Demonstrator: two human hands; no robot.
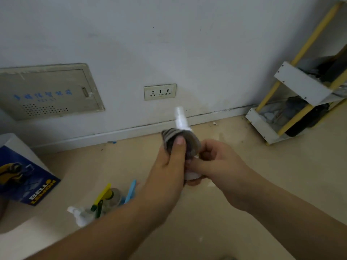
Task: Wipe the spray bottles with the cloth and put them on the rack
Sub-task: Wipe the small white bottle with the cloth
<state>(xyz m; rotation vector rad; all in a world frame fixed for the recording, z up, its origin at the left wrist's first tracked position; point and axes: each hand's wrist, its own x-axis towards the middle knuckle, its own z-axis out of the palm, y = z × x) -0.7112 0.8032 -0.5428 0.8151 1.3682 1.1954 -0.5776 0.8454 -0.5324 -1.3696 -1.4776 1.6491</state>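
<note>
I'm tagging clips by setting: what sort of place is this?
Likely a lived-in indoor room, perhaps a home: a painted wall with a triple power socket and a utility hatch, a beige floor, and a small storage rack.

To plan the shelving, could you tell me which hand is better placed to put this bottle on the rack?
Right. The right hand grips the spray bottle at its base and the rack stands on that side; the left hand holds the cloth.

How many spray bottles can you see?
3. One held bottle, wrapped in the cloth, is in the left hand and right hand. On the floor: a white-topped bottle and a yellow-topped bottle. More may be hidden.
</note>
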